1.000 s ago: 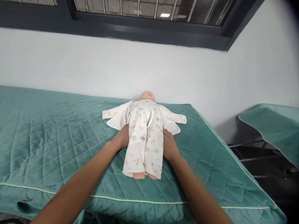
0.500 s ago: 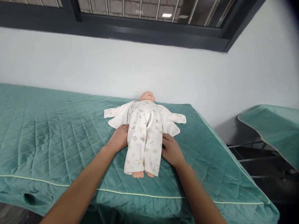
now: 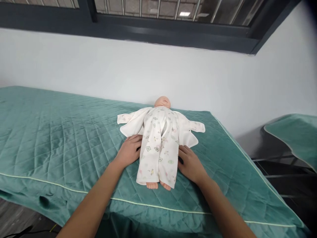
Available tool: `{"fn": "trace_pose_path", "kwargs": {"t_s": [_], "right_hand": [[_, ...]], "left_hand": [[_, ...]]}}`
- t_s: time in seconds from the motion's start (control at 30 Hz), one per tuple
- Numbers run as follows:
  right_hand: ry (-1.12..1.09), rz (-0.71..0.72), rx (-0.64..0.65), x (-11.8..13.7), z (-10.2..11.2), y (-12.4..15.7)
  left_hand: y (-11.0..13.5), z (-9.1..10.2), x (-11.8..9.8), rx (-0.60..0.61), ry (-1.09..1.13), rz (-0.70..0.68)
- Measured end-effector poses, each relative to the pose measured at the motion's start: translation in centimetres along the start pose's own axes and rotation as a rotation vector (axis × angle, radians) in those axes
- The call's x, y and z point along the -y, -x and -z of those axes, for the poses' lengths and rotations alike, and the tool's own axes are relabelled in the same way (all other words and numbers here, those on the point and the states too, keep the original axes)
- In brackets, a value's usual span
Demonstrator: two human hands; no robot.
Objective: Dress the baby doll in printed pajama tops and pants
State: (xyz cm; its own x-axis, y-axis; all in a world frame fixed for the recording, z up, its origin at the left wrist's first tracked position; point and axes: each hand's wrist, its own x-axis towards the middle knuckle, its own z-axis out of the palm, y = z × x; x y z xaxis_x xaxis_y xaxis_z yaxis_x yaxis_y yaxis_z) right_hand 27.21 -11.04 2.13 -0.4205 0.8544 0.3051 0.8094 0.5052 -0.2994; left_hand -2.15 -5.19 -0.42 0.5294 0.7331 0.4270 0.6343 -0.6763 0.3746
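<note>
A baby doll [image 3: 162,101] lies on its back on the green quilted bed cover, head by the wall and bare feet toward me. Its white printed trousers [image 3: 158,148] reach up over the chest. A white long-sleeved top [image 3: 187,130] spreads open on both sides, sleeves stretched outward. My left hand [image 3: 130,150] is at the left edge of the trousers, fingers curled in against the cloth with their tips hidden. On the opposite side my right hand [image 3: 190,163] is closed at the right trouser edge, with a small dark gap between thumb and fingers.
The green quilted cover [image 3: 61,138] has pale piping along its front and right edges. Behind it stands a white wall [image 3: 99,66] below a dark window frame [image 3: 148,34]. Another green-covered surface [image 3: 294,135] is at the right, past a gap with metal bars.
The whole view has shifted slightly, so the doll and bed appear farther right. Both hands remain at the trouser edges, and the doll lies as before.
</note>
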Motion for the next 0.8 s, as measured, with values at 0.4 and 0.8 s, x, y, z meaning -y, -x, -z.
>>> {"fn": "trace_pose_path", "kwargs": {"t_s": [0.4,0.8], "right_hand": [[0.387,-0.785,-0.101,-6.8,1.9,-3.4],[-0.394,-0.550,-0.496,-2.5,6.1,-6.2]], "left_hand": [[-0.5,-0.7,1.0,-0.170,0.054,0.215],[-0.6,-0.9,1.4,-0.268,0.020,0.452]]}}
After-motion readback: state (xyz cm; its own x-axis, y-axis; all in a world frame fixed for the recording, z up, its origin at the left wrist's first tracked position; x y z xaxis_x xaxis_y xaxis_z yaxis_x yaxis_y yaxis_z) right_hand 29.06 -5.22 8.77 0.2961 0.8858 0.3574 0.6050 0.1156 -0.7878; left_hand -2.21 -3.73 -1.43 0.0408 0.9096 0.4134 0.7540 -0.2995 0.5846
